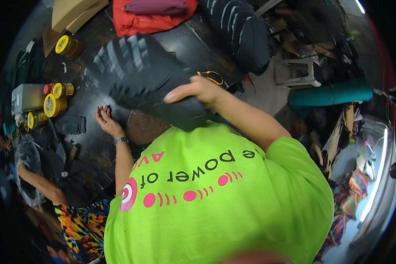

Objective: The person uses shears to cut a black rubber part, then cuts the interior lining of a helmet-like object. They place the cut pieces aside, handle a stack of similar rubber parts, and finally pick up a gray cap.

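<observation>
While left fingers point(102, 112) curl loosely open, a black ridged piece point(141, 83) extends leftward from gripping right fingers point(181, 92).

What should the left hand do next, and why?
Probably lift the left hand to steady the black piece's left end: only the right hand grips the piece, toward its right side; the left end looks motion-blurred, and the left hand is nearby, seemingly holding nothing.

A dark, scuffed worktable point(93, 157) stands near a pale stool point(313, 73) on grey floor point(264, 91).
</observation>
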Action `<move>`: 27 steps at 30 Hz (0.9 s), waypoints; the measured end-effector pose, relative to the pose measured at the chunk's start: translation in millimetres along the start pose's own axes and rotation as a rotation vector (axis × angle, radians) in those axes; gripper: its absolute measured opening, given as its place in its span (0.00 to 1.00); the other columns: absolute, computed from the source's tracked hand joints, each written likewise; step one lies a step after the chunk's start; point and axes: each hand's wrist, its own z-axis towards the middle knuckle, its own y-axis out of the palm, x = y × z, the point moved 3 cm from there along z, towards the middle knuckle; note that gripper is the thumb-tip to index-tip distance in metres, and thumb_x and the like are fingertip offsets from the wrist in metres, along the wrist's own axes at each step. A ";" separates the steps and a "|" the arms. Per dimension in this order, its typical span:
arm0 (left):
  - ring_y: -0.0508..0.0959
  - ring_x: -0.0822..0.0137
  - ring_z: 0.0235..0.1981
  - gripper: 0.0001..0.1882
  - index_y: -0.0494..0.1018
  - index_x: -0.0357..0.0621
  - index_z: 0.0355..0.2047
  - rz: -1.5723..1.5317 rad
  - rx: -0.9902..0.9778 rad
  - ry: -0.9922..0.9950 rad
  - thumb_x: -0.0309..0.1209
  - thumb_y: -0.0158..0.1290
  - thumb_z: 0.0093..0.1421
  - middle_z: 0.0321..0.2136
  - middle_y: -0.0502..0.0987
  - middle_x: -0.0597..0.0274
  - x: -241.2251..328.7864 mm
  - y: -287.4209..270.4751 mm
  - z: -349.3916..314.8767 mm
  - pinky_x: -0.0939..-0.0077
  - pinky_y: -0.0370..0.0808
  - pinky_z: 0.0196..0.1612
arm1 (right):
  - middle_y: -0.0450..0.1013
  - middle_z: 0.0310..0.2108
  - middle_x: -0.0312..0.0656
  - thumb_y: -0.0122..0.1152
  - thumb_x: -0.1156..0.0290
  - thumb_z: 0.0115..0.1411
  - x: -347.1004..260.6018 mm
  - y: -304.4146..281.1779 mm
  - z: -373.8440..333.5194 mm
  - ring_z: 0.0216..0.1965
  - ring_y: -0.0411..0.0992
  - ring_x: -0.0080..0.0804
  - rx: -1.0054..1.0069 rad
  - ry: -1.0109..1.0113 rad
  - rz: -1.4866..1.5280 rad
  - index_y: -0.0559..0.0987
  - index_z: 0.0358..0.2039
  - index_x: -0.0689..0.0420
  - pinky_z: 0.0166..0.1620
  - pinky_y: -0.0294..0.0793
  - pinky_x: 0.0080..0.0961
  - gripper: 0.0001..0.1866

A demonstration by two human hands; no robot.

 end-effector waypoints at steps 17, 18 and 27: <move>0.70 0.56 0.60 0.20 0.78 0.52 0.45 0.184 -1.247 1.167 0.24 0.62 0.51 0.53 0.75 0.61 196.1 311.0 -126.3 0.56 0.64 0.62 | 0.80 0.41 0.43 0.71 0.76 0.53 30.5 -149.6 -208.2 0.41 0.78 0.31 1.072 -0.748 -0.090 0.81 0.43 0.66 0.49 0.77 0.25 0.17; 0.68 0.58 0.62 0.21 0.77 0.53 0.46 0.153 -1.310 1.265 0.26 0.63 0.51 0.55 0.73 0.62 199.9 331.5 -144.3 0.53 0.61 0.65 | 0.79 0.41 0.44 0.69 0.76 0.53 32.1 -152.6 -211.6 0.42 0.78 0.33 1.060 -0.751 -0.012 0.80 0.45 0.66 0.49 0.77 0.28 0.18; 0.49 0.60 0.73 0.29 0.70 0.64 0.59 0.613 -1.201 1.374 0.55 0.55 0.59 0.68 0.59 0.67 142.4 444.2 -183.6 0.21 0.44 0.63 | 0.78 0.43 0.51 0.65 0.74 0.57 36.4 -176.9 -238.8 0.42 0.80 0.42 1.082 -0.806 0.486 0.75 0.50 0.70 0.48 0.82 0.35 0.22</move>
